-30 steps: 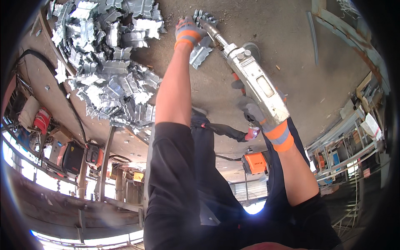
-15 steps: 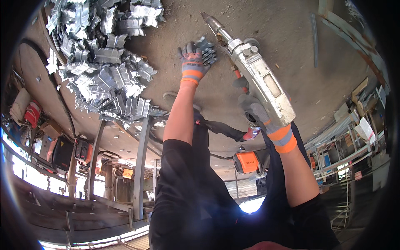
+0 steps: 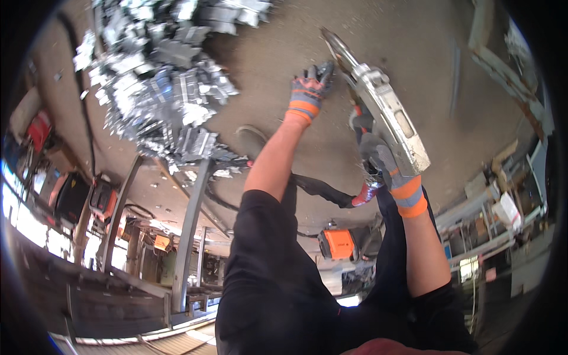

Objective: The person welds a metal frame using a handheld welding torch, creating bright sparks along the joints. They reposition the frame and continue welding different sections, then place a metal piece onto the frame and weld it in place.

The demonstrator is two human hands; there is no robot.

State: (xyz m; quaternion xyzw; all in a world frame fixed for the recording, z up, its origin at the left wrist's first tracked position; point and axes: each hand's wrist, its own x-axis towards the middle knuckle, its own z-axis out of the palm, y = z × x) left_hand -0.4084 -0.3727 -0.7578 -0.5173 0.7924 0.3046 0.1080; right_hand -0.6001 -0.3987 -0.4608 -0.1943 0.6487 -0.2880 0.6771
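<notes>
My right hand (image 3: 378, 155), in a grey glove with an orange-striped cuff, is closed round the handle of a welding gun (image 3: 393, 118). The gun has a long, worn white body, and its metal nozzle slants up and to the left. Left of that nozzle is my gloved left hand (image 3: 307, 92), its fingers bent inward. A dark grey shape shows at its fingertips, too blurred to tell from the glove. Farther left, a large heap of shiny ribbed sheet-metal pieces (image 3: 183, 94) lies on the ground.
A black cable with a red sleeve (image 3: 365, 194) hangs below the gun. Behind it stands an orange and black machine (image 3: 340, 244). Metal posts (image 3: 192, 236) rise at lower left, near more machines (image 3: 103, 204). Long metal bars (image 3: 509, 77) lie at the right.
My left hand has moved right and closer to the gun's nozzle. The small ribbed metal piece beside its thumb no longer shows clearly. The whole view has shifted, and the gun stays in my right hand.
</notes>
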